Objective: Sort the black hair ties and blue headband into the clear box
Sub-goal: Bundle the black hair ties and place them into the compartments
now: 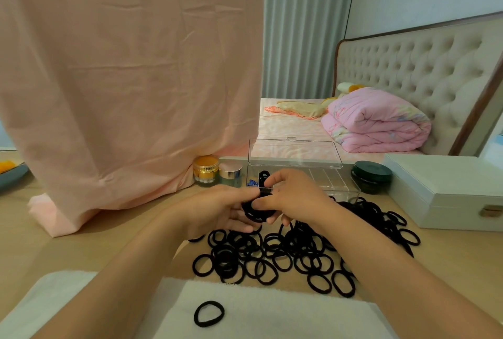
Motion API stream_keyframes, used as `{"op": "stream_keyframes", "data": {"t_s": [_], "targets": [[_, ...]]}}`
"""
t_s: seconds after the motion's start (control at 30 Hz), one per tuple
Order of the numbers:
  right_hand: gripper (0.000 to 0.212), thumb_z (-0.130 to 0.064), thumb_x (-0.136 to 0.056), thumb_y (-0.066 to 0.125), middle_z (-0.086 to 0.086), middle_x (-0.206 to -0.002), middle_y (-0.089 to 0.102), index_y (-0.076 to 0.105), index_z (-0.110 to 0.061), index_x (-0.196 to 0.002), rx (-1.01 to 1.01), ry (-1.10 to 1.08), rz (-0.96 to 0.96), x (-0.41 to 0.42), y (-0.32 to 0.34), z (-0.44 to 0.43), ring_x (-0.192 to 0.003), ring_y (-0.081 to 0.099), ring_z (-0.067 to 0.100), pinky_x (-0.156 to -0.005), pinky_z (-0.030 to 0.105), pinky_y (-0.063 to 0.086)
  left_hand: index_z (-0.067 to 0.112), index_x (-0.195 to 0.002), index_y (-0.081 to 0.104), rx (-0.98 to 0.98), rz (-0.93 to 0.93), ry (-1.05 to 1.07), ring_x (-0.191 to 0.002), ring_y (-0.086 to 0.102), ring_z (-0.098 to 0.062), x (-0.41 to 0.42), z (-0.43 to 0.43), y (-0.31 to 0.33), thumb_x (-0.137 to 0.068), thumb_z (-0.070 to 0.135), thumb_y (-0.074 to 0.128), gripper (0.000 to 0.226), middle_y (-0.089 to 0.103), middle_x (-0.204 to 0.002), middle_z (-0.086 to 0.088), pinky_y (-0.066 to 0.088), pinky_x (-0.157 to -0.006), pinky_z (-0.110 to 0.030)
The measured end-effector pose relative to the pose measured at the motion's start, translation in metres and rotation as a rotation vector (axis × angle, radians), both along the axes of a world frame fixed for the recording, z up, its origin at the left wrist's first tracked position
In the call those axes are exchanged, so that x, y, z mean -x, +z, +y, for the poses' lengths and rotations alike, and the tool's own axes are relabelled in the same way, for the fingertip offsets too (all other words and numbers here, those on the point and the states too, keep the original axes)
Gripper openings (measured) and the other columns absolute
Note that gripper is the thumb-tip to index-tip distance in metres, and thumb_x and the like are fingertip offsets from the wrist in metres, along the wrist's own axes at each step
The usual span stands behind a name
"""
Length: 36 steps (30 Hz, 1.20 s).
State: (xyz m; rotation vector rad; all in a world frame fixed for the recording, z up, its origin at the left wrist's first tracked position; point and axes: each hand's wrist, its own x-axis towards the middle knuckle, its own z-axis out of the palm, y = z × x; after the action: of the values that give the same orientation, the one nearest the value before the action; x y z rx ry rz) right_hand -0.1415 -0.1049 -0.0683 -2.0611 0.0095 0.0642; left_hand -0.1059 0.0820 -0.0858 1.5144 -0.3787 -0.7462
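Observation:
A big pile of black hair ties [294, 254] is spread over the wooden table in front of me. My left hand [217, 210] and my right hand [294, 197] meet above the pile, both gripping a small bunch of black hair ties [255, 213]. Just behind them stands the clear box [334, 183] with its lid [294, 152] up. Inside the box's left end lie a few black ties [263, 176] and the blue headband [252, 183]. One single tie [209, 313] rests on the white cloth near me.
A pink cloth [122, 80] hangs down at the left. Two cosmetic jars [206, 171] stand left of the box, a dark round jar [371, 176] to its right, and a white jewellery case [446, 191] at the far right. A bed lies beyond.

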Motion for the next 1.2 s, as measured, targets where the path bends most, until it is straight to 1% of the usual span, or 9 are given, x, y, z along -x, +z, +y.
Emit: {"op": "stream_keyframes", "data": {"t_s": [0.17, 0.3, 0.47, 0.6, 0.73, 0.83, 0.93, 1.03, 1.2], "targets": [[0.048, -0.043, -0.075, 0.086, 0.004, -0.082, 0.071, 0.068, -0.02, -0.114, 0.16, 0.064, 0.02, 0.001, 0.003, -0.009, -0.05, 0.061, 0.009, -0.048, 0.024, 0.05, 0.0, -0.123, 0.065, -0.018, -0.047, 0.017, -0.108, 0.071, -0.028, 0.002, -0.003, -0.001, -0.081, 0.017, 0.072, 0.046, 0.072, -0.115, -0.018, 0.059, -0.086, -0.027], [0.033, -0.033, -0.084, 0.081, 0.006, -0.099, 0.078, 0.075, -0.016, -0.112, -0.013, 0.115, 0.061, 0.0, 0.003, -0.015, -0.088, 0.076, 0.019, -0.067, 0.031, 0.063, 0.005, -0.119, 0.068, -0.017, -0.078, 0.039, -0.108, 0.071, -0.025, 0.003, 0.0, 0.005, -0.088, 0.001, 0.067, 0.031, 0.074, -0.114, -0.015, 0.059, -0.084, -0.026], [0.034, -0.029, -0.083, 0.082, 0.005, -0.095, 0.079, 0.075, -0.01, -0.11, -0.068, 0.047, 0.01, -0.005, 0.005, -0.02, -0.081, 0.077, 0.015, -0.076, 0.039, 0.064, 0.002, -0.115, 0.064, -0.041, -0.185, 0.146, -0.099, 0.073, -0.026, -0.006, -0.005, 0.011, -0.087, 0.0, 0.07, 0.028, 0.075, -0.105, -0.018, 0.06, -0.079, -0.028], [0.053, -0.022, -0.083, 0.083, 0.004, -0.122, 0.068, 0.064, -0.015, -0.132, -0.181, 0.005, -0.003, -0.008, 0.007, -0.028, -0.084, 0.077, 0.019, -0.067, 0.031, 0.063, 0.005, -0.12, 0.062, -0.128, -0.298, 0.06, -0.098, 0.073, -0.024, -0.019, -0.014, 0.025, -0.095, 0.007, 0.064, 0.025, 0.076, -0.105, -0.016, 0.056, -0.077, -0.027], [0.028, -0.016, -0.089, 0.076, 0.014, -0.107, 0.075, 0.074, -0.009, -0.116, -0.244, 0.053, -0.003, -0.01, 0.014, -0.039, -0.083, 0.074, 0.021, -0.067, 0.029, 0.062, 0.009, -0.119, 0.056, -0.168, -0.305, -0.012, -0.094, 0.074, -0.023, -0.033, -0.029, 0.04, -0.096, 0.007, 0.063, 0.025, 0.077, -0.099, -0.015, 0.056, -0.084, -0.033], [0.03, -0.015, -0.088, 0.077, 0.014, -0.103, 0.076, 0.074, -0.006, -0.117, -0.233, -0.015, -0.031, -0.018, 0.017, -0.048, -0.084, 0.075, 0.021, -0.068, 0.03, 0.062, 0.014, -0.118, 0.052, -0.208, -0.35, 0.007, -0.094, 0.075, -0.025, -0.042, -0.041, 0.046, -0.095, 0.013, 0.066, 0.026, 0.077, -0.097, -0.016, 0.058, -0.078, -0.033], [0.03, -0.017, -0.087, 0.079, 0.013, -0.097, 0.077, 0.074, -0.003, -0.112, -0.168, -0.119, -0.042, -0.03, 0.023, -0.053, -0.08, 0.075, 0.02, -0.065, 0.03, 0.062, 0.025, -0.11, 0.058, -0.244, -0.496, 0.171, -0.092, 0.073, -0.019, -0.054, -0.047, 0.04, -0.092, 0.031, 0.069, 0.022, 0.077, -0.095, -0.003, 0.057, -0.08, -0.035], [0.026, -0.027, -0.084, 0.081, 0.013, -0.091, 0.077, 0.077, -0.005, -0.097, 0.086, -0.223, -0.048, -0.05, 0.028, -0.055, -0.075, 0.071, 0.02, -0.059, 0.03, 0.061, 0.028, -0.101, 0.063, -0.279, -0.691, 0.356, -0.095, 0.066, -0.016, -0.065, -0.047, 0.023, -0.095, 0.034, 0.062, 0.009, 0.07, -0.099, 0.005, 0.055, -0.084, -0.033], [0.037, -0.028, -0.084, 0.081, 0.021, -0.083, 0.073, 0.071, 0.005, -0.095, 0.429, -0.239, 0.062, -0.084, 0.028, -0.035, -0.059, 0.063, 0.026, -0.059, 0.034, 0.058, 0.029, -0.124, 0.062, -0.47, -0.831, 0.301, -0.098, 0.057, -0.008, -0.068, -0.043, 0.002, -0.099, 0.028, 0.057, 0.026, 0.058, -0.122, 0.01, 0.045, -0.074, -0.016]]}}
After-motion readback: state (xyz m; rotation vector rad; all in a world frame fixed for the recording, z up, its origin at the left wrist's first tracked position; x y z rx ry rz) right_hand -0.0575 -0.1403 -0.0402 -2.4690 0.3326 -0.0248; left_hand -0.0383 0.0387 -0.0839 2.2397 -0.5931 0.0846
